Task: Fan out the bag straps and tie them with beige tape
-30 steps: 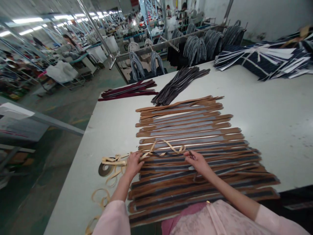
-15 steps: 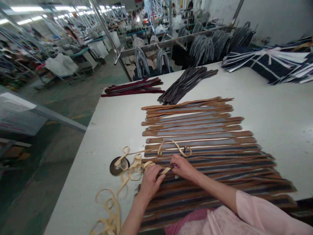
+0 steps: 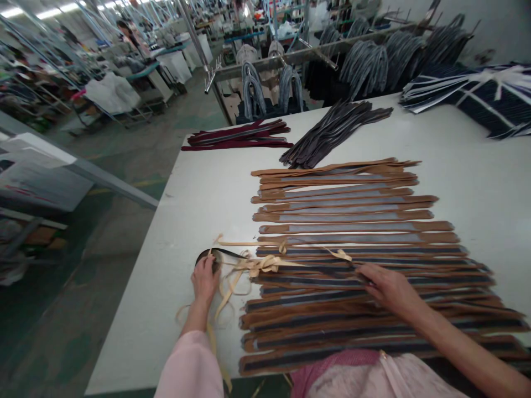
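Note:
My left hand (image 3: 204, 281) is at the left, its fingers curled over the near edge of a dark tape roll (image 3: 203, 255) lying on the table. Black tape (image 3: 232, 253) leads off the roll toward the right. Over the brown strips, my right hand (image 3: 385, 286) pinches the far end of a dark tape; its fingertips are partly hidden. Between the hands lies a tangle of pale yellow backing ribbon (image 3: 265, 265), with loose curls beside the roll. Brown fabric strips (image 3: 357, 227) with grey or dark centre bands lie side by side in rows beneath.
At the table's (image 3: 166, 243) far side lie maroon strips (image 3: 240, 135) and a bundle of dark grey strips (image 3: 332, 135). A tied navy-and-white stack (image 3: 468, 94) sits at the back right. Behind stands a metal rail (image 3: 282, 62) hung with grey loops. A slanted metal bar (image 3: 120, 185) passes left of the table.
My hands have moved apart: the left onto the tape roll, the right further right with the tape. The yellow ribbon is pulled straighter across the strips. The view has shifted slightly.

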Demonstrator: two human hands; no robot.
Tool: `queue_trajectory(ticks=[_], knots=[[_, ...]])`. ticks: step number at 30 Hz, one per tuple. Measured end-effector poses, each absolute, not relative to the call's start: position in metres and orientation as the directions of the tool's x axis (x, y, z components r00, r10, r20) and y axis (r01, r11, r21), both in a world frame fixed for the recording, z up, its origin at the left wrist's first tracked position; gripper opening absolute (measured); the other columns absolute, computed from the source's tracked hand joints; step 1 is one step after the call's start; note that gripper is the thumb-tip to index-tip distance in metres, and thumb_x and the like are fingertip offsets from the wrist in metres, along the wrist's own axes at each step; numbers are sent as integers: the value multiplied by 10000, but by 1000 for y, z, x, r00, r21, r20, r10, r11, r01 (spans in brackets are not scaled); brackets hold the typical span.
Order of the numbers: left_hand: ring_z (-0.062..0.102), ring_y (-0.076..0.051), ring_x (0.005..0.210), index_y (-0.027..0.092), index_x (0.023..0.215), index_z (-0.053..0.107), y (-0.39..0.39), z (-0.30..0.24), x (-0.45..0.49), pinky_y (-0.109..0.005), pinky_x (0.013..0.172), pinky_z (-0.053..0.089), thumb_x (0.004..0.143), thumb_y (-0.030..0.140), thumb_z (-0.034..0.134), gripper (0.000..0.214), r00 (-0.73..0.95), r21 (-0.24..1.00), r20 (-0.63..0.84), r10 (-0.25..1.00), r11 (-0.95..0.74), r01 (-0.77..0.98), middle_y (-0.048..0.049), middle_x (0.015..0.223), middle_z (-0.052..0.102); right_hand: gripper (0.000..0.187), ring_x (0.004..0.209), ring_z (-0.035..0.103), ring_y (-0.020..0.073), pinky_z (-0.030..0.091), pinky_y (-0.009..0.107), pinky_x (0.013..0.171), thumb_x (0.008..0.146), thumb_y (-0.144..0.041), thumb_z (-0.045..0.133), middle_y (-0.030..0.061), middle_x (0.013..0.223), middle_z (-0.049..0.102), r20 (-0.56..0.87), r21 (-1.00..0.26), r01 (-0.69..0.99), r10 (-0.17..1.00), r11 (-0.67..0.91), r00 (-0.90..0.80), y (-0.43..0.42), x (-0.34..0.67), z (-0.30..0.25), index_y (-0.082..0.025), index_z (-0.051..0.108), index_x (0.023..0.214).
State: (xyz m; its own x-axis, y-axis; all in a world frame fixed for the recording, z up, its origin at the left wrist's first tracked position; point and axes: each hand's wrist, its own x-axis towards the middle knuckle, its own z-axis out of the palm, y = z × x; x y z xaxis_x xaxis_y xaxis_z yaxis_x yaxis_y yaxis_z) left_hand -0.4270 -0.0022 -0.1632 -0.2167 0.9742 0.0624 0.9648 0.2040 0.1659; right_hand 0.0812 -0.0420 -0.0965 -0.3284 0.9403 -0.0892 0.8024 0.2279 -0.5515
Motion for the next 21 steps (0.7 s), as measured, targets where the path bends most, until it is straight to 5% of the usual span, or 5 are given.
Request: queue_trajectory(ticks=[3, 7, 13, 16, 21], knots=[[482, -255, 1022, 185, 947, 559, 13, -156, -442, -391, 849, 410, 649, 183, 494, 305, -235, 208, 68, 970, 217, 954, -97, 1085, 531, 230, 751, 573, 169, 412, 248, 604, 698, -193, 474, 51, 916, 602, -14, -431, 882, 975, 193, -220, -40, 114, -76, -243, 572, 900], [559, -228, 833, 184, 696, 586, 34, -143, -451, -362, 793, 445, 636, 234, 517, 104, -246, 310, 69, 967, 214, 926, -54, 799, 609, 162, 757, 571, 174, 426, 263, 634, 723, -212, 470, 52, 861, 600, -94, -460, 871, 966, 172, -240, -52, 130, -64, -242, 574, 843], [590, -161, 751, 122, 926, 560, 69, -62, -397, -298, 710, 496, 732, 365, 489, 319, -389, 668, 216, 896, 155, 728, -60, 856, 629, 180, 694, 537, 151, 432, 269, 629, 727, -296, 532, 40, 822, 581, -256, -719, 695, 928, 3, -269, -70, 102, -76, -232, 597, 883], [590, -151, 787, 145, 841, 605, 73, 25, -331, -295, 777, 484, 674, 303, 599, 230, -200, 815, 326, 924, -167, 555, -29, 846, 632, 231, 637, 509, 132, 425, 258, 592, 719, -336, 556, 16, 732, 557, -228, -835, 534, 967, -134, -114, -55, 82, -69, -209, 597, 908], [600, -161, 759, 161, 731, 646, 32, 147, -205, -317, 731, 508, 690, 250, 594, 111, 274, 750, 335, 901, -431, 502, -21, 784, 626, 552, 493, 393, 60, 352, 190, 437, 634, -305, 654, -48, 660, 457, -128, -991, -30, 988, -130, -82, -16, 40, -17, -230, 457, 1145]])
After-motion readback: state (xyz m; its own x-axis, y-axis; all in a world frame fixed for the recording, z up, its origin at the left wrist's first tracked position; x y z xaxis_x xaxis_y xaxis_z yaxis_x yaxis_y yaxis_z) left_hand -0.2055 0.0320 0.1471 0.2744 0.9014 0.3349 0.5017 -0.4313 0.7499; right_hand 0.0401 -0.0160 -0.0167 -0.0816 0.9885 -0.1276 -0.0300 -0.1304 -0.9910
